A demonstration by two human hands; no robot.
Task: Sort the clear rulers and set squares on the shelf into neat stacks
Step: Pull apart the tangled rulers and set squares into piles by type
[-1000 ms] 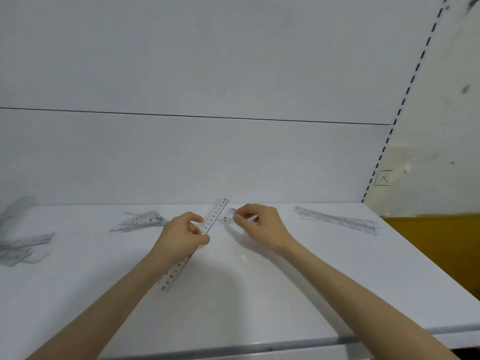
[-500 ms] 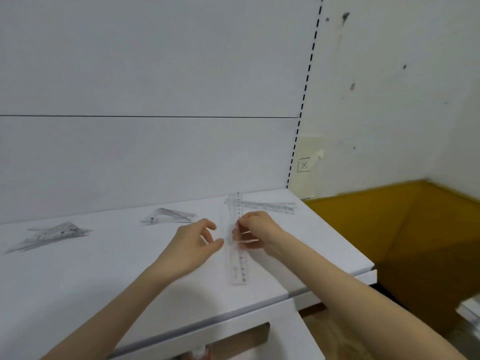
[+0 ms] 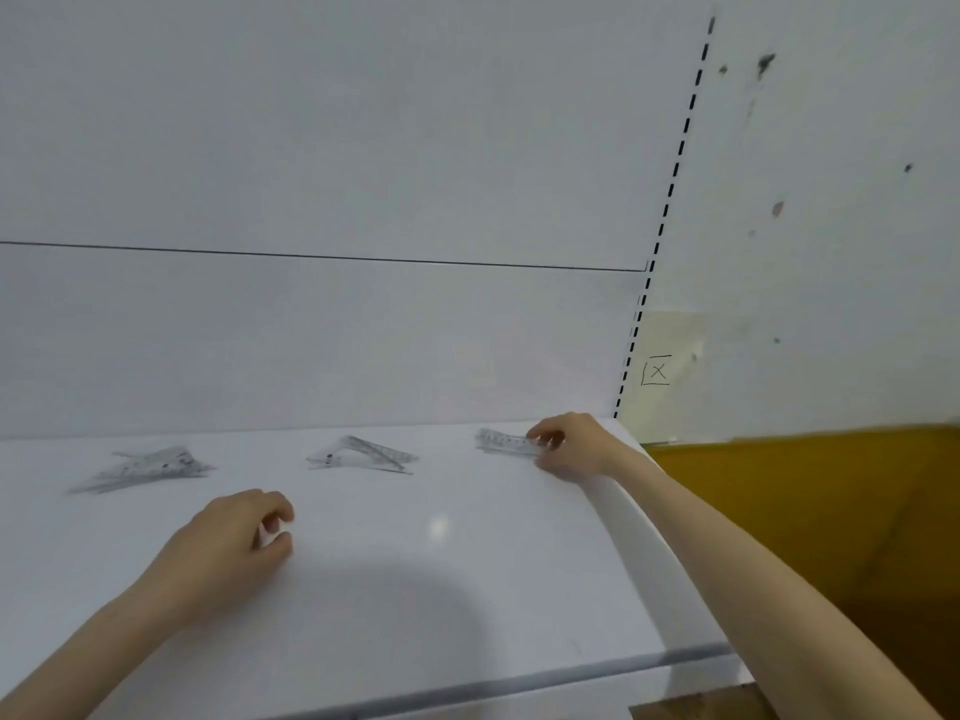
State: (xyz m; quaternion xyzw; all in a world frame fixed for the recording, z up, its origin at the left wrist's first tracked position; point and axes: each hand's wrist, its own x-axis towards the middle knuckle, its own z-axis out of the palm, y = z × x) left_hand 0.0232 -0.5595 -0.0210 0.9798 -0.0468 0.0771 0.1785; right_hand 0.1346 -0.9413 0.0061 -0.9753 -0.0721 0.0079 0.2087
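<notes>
White laminate is covering the shelf (image 3: 467,589). Nearest, the left hand (image 3: 234,532) is resting on it, fingers loosely curled around nothing. Farther back, the left heap (image 3: 145,467) and the middle heap (image 3: 363,454) of set squares are lying well apart. At the far right, the right hand (image 3: 571,446) is curling its fingers over the end of the ruler stack (image 3: 504,441). Being so near the shelf's edge, the slick rulers are probably risking a slide off under any careless nudge. Beyond, a white back panel (image 3: 337,148) and a speckled wall (image 3: 831,200) are rising.
</notes>
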